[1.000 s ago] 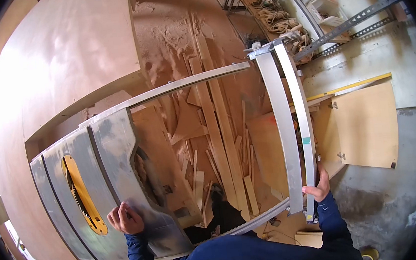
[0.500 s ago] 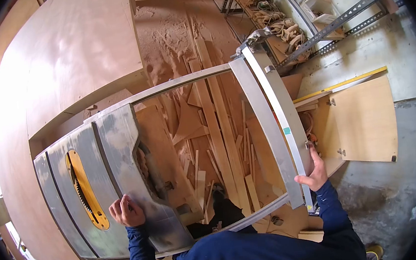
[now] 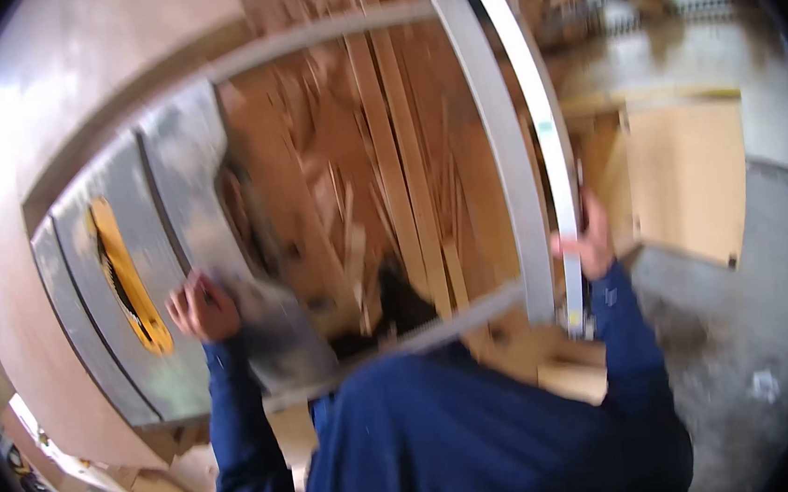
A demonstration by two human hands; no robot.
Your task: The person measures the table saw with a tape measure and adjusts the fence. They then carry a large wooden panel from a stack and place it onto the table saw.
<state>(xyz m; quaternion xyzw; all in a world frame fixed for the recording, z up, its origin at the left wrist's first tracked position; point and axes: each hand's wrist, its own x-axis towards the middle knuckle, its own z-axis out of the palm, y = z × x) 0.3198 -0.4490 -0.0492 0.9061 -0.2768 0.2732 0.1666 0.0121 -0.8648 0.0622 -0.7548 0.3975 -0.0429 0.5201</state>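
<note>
A grey saw table [image 3: 187, 180] has a toothed blade in its yellow insert [image 3: 130, 278]. My left hand [image 3: 203, 307] rests at the table's near part, right of the insert, with its fingers curled in; whether they hold anything is hidden. At the right, my right hand [image 3: 588, 240] is closed around the near part of a long pale metal fence [image 3: 548, 129], thumb on the left side and fingers on the right. Just left of this fence, a flat grey metal bar [image 3: 497, 143] runs alongside it. The picture is blurred by motion.
Long wood strips [image 3: 395, 152] and offcuts lie on the floor beyond the open frame. A large plywood surface [image 3: 71, 87] borders the saw on the left. A cabinet with an open wooden door [image 3: 683, 178] stands at right, near the wall.
The whole view has shifted, so the saw and both hands appear higher. The gap between fence and grey bar looks wider. Both hands keep about the same places on the saw and fence.
</note>
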